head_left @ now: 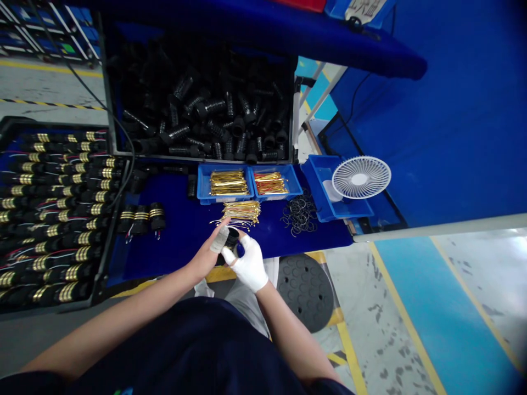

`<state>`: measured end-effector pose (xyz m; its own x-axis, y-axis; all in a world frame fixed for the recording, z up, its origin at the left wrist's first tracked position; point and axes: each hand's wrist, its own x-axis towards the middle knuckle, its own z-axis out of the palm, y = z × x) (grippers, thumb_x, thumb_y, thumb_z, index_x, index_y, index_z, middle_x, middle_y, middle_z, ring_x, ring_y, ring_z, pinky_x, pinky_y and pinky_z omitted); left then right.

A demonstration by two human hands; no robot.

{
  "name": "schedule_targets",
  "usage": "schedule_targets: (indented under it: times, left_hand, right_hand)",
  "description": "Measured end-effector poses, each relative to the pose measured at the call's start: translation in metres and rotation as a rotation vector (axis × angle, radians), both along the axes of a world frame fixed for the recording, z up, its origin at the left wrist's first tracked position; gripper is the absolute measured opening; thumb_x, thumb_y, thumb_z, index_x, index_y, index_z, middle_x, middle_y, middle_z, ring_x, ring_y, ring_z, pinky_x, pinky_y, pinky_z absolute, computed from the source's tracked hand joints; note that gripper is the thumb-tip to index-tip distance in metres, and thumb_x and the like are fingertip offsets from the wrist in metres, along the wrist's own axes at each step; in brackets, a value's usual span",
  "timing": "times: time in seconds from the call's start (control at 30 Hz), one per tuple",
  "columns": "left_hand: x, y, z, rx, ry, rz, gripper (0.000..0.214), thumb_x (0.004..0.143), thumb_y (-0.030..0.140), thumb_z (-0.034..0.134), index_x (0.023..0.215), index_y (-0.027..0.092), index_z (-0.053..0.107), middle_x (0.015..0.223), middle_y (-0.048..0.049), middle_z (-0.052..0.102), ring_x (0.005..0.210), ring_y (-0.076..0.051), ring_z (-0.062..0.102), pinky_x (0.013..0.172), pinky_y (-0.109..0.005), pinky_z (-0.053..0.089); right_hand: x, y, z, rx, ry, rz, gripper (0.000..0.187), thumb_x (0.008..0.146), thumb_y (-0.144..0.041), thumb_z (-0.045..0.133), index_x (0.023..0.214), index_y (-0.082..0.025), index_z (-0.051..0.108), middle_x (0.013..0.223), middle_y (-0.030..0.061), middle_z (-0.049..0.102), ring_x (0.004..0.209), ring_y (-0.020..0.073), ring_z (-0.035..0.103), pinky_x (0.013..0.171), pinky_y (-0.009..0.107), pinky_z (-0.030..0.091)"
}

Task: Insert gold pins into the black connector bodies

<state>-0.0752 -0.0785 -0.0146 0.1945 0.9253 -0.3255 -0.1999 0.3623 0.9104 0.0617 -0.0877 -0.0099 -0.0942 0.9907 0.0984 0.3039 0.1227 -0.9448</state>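
Note:
Just over the near edge of the blue work surface, both hands grip a black cylindrical part (233,233) with a round opening on top. My left hand (212,249), with a grey wrap on its thumb, closes on it from the left. My right hand (249,264), in a white glove that leaves some fingertips bare, closes on it from the right. Much of the part is hidden by the fingers. Close beyond the hands lies a pile of gold-coloured pins with pale wires (242,212). Black rings (300,214) lie heaped to the right.
Two blue bins (201,184) (297,189) hold gold pins. A large crate (297,109) of black threaded parts stands behind them. Left is a tray (96,274) of black cylinders with gold bands; several similar cylinders (140,220) stand beside it. A white fan (361,178) is at right.

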Motion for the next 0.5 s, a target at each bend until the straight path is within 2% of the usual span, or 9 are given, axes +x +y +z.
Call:
schedule_targets:
  times: [0.03, 0.1, 0.17, 0.23, 0.27, 0.33, 0.4, 0.5]
  left_hand:
    - [-0.004, 0.0, -0.006, 0.096, 0.118, -0.033, 0.059, 0.094, 0.056, 0.057, 0.143, 0.024, 0.055, 0.145, -0.012, 0.057, 0.13, -0.03, 0.055, 0.102, -0.037, 0.048]
    - [-0.015, 0.005, -0.016, 0.268, 0.399, -0.084, 0.056, 0.098, 0.056, 0.046, 0.144, 0.023, 0.052, 0.138, -0.014, 0.06, 0.125, -0.031, 0.058, 0.104, -0.044, 0.046]
    - [-0.031, 0.016, -0.025, 0.331, 0.572, -0.075, 0.055, 0.092, 0.055, 0.057, 0.136, 0.022, 0.056, 0.126, -0.0143, 0.064, 0.119, -0.034, 0.059, 0.106, -0.053, 0.043]
    - [-0.052, 0.031, -0.033, 0.374, 0.695, -0.031, 0.053, 0.082, 0.052, 0.071, 0.122, 0.019, 0.064, 0.128, -0.0167, 0.059, 0.133, -0.041, 0.045, 0.116, -0.062, 0.026]
    - [-0.063, 0.039, -0.037, 0.416, 0.802, -0.007, 0.049, 0.08, 0.048, 0.073, 0.116, 0.016, 0.067, 0.132, -0.0192, 0.055, 0.14, -0.044, 0.035, 0.12, -0.064, 0.013]
    - [-0.085, 0.053, -0.041, 0.539, 1.172, 0.009, 0.041, 0.084, 0.043, 0.067, 0.112, 0.012, 0.068, 0.136, -0.0239, 0.051, 0.145, -0.046, 0.027, 0.12, -0.067, 0.002]
    - [-0.102, 0.063, -0.042, 0.595, 1.445, 0.039, 0.046, 0.089, 0.035, 0.06, 0.125, 0.007, 0.063, 0.139, -0.028, 0.048, 0.145, -0.046, 0.027, 0.119, -0.069, 0.003]
    - [-0.114, 0.075, -0.038, 0.613, 1.531, 0.037, 0.055, 0.092, 0.03, 0.052, 0.14, 0.003, 0.051, 0.144, -0.0303, 0.042, 0.145, -0.045, 0.027, 0.119, -0.066, 0.012]
  right_hand:
    - [0.001, 0.001, -0.006, 0.017, -0.036, 0.018, 0.044, 0.081, -0.026, 0.071, 0.124, -0.021, 0.065, 0.117, 0.0077, 0.073, 0.106, 0.0252, 0.07, 0.099, 0.039, 0.053]
    - [0.008, 0.007, -0.017, 0.031, -0.15, 0.024, 0.039, 0.086, -0.026, 0.068, 0.124, -0.02, 0.066, 0.117, 0.0079, 0.074, 0.107, 0.024, 0.07, 0.1, 0.038, 0.053]
    - [0.015, 0.016, -0.026, 0.042, -0.364, 0.006, 0.03, 0.093, -0.026, 0.061, 0.122, -0.02, 0.066, 0.116, 0.0081, 0.073, 0.11, 0.022, 0.069, 0.101, 0.035, 0.052]
    - [0.019, 0.029, -0.032, 0.052, -0.582, 0.021, 0.026, 0.098, -0.024, 0.055, 0.121, -0.021, 0.066, 0.12, 0.0078, 0.071, 0.115, 0.0198, 0.066, 0.103, 0.032, 0.05]
    - [0.018, 0.035, -0.033, 0.053, -0.659, 0.046, 0.026, 0.098, -0.023, 0.054, 0.121, -0.022, 0.066, 0.123, 0.0071, 0.069, 0.116, 0.019, 0.065, 0.102, 0.031, 0.05]
    - [0.01, 0.049, -0.035, 0.054, -0.734, 0.099, 0.025, 0.098, -0.024, 0.055, 0.12, -0.025, 0.066, 0.125, 0.0053, 0.067, 0.112, 0.0186, 0.066, 0.098, 0.029, 0.051]
    - [-0.006, 0.061, -0.037, 0.053, -0.778, 0.146, 0.025, 0.097, -0.026, 0.057, 0.12, -0.028, 0.067, 0.125, 0.0042, 0.066, 0.102, 0.0192, 0.069, 0.09, 0.03, 0.053]
    - [-0.032, 0.076, -0.041, 0.048, -0.862, 0.199, 0.024, 0.097, -0.023, 0.053, 0.116, -0.026, 0.068, 0.121, 0.007, 0.066, 0.086, 0.0199, 0.07, 0.078, 0.032, 0.054]
